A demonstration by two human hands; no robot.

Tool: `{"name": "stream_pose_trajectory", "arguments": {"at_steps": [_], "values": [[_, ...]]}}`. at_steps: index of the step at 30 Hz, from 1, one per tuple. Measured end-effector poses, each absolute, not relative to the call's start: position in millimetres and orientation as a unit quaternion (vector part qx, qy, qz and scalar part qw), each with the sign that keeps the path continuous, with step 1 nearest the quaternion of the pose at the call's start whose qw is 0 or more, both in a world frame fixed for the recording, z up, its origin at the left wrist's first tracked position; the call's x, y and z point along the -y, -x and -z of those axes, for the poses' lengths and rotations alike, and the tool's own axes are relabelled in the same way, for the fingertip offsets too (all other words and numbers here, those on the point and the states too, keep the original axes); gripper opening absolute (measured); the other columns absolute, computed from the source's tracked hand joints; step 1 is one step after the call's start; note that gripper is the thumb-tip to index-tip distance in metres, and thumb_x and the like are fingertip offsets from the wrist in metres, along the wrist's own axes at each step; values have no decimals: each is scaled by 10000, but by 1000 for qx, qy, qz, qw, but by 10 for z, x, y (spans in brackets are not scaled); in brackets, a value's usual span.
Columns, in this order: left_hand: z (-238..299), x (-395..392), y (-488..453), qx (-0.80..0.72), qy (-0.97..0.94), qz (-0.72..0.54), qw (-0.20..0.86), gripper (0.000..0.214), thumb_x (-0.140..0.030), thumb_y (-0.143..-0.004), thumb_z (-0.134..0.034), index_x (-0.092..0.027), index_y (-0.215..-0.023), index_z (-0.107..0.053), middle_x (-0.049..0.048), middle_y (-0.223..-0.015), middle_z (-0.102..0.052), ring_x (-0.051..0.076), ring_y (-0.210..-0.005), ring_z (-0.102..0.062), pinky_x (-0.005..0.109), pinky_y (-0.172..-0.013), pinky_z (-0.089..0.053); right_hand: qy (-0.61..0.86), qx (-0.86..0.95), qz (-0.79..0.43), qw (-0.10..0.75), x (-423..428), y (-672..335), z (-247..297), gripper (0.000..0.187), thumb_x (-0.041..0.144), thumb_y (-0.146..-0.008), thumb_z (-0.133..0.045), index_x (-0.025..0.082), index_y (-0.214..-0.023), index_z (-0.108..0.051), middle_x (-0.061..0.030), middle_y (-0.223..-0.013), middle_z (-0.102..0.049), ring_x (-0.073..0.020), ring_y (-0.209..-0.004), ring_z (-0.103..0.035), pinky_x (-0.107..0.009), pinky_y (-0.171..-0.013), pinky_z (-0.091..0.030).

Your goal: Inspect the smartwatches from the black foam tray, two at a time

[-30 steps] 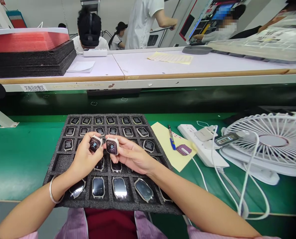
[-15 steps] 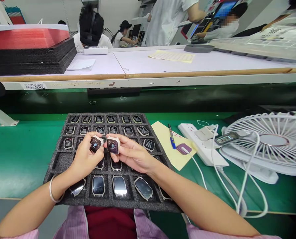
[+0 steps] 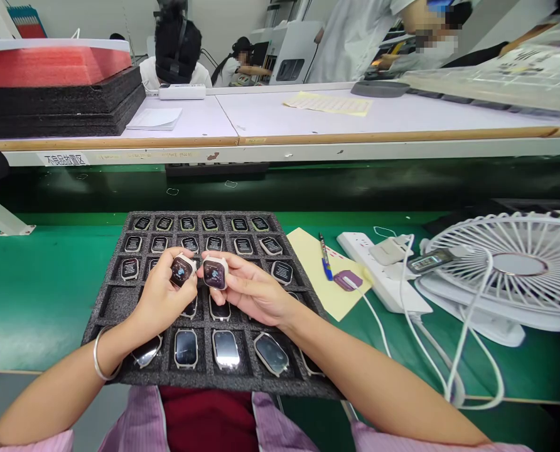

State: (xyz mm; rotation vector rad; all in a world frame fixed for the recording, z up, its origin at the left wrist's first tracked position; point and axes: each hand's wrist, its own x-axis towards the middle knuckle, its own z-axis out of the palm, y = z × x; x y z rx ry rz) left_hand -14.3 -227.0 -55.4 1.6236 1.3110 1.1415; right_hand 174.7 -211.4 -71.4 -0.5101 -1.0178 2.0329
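Observation:
My left hand (image 3: 164, 292) is closed around a smartwatch without a strap (image 3: 183, 270), its lit screen turned up toward me. Beside it, my right hand (image 3: 252, 289) pinches a second strapless smartwatch (image 3: 215, 274), also with a lit screen. The two watches are held close together above a black foam tray (image 3: 117, 304). Watch bodies sit in many of the tray's compartments; the far rows show white text on their screens, while the near row, with a watch (image 3: 226, 349) in the middle, has dark or reflecting screens. My hands and forearms hide several compartments.
Right of the tray lie a yellow sheet (image 3: 341, 307), a marker pen (image 3: 326, 257), a white power strip (image 3: 383, 276) with cables, and a white fan (image 3: 515, 263). A raised shelf (image 3: 261, 119) behind carries stacked foam (image 3: 58, 100) and papers. Co-workers are beyond it.
Both hands keep hold of the watches in nearly the same place. Behind the shelf, a standing person in white has shifted to the right, uncovering a white machine.

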Motion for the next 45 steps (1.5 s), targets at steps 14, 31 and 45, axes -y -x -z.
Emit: {"name": "stream_pose_trajectory", "arguments": {"at_steps": [14, 31, 45], "values": [[565, 2264, 140, -515, -635, -446, 363, 329, -232, -738, -594, -195, -1061, -540, 3, -876, -605, 141, -743, -565, 254, -647, -441, 171, 397, -812, 392, 2101, -1765, 764, 437, 306, -819, -800, 234, -1225, -656, -50, -1085, -714, -117, -702, -622, -286, -707, -501], [582, 2238, 157, -499, -617, -457, 401, 305, -226, -733, -605, -189, -1031, -557, 5, -882, -610, 143, -781, -564, 276, -729, -461, 172, 402, -812, 386, 2086, -1768, 756, 425, 296, -803, -812, 239, -1200, -671, -38, -1073, -717, -104, -694, -633, -273, -697, -504], [527, 2184, 159, -472, -406, -475, 621, 699, -435, -767, -715, -141, -1361, -494, -37, -638, -607, 118, -512, -593, 232, -508, -467, 253, 340, -795, 434, 1979, -1752, 758, 455, 304, -832, -726, 187, -1249, -588, -85, -1005, -755, -174, -693, -715, -295, -660, -519]]}}
